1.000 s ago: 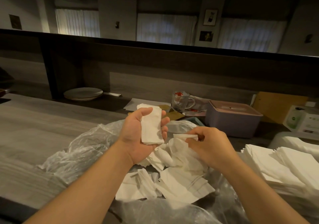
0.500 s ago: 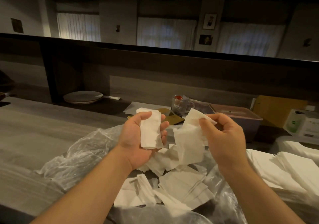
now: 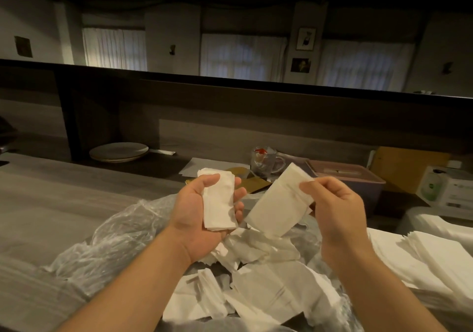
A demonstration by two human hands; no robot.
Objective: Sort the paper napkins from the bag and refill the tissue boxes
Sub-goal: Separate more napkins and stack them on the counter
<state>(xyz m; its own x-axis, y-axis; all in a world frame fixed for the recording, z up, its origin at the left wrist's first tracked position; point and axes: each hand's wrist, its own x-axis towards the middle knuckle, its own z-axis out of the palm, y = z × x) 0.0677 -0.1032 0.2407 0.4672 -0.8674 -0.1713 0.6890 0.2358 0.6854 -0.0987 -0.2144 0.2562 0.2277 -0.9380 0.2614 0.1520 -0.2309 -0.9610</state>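
My left hand point(image 3: 194, 211) holds a small stack of folded white napkins point(image 3: 219, 202) in its palm, thumb over the top. My right hand point(image 3: 335, 209) pinches the upper corner of a single flat napkin point(image 3: 277, 206), raised above the pile. Below both hands, a clear plastic bag point(image 3: 115, 239) lies open on the counter with several loose, crumpled napkins point(image 3: 258, 288) inside. A pinkish-purple tissue box point(image 3: 358, 180) with a slotted lid stands behind my right hand.
Stacks of sorted napkins point(image 3: 435, 262) lie at the right. A glass mug point(image 3: 265, 164), a stack of plates point(image 3: 119, 151), brown paper point(image 3: 256, 183) and a white carton with a green bottle point(image 3: 445, 188) sit along the back ledge. A raised dark bar top point(image 3: 230, 83) runs behind.
My right hand picked one napkin out of the bag's pile and lifted it beside the left hand's stack; it now hangs flatter. The left hand barely moved.
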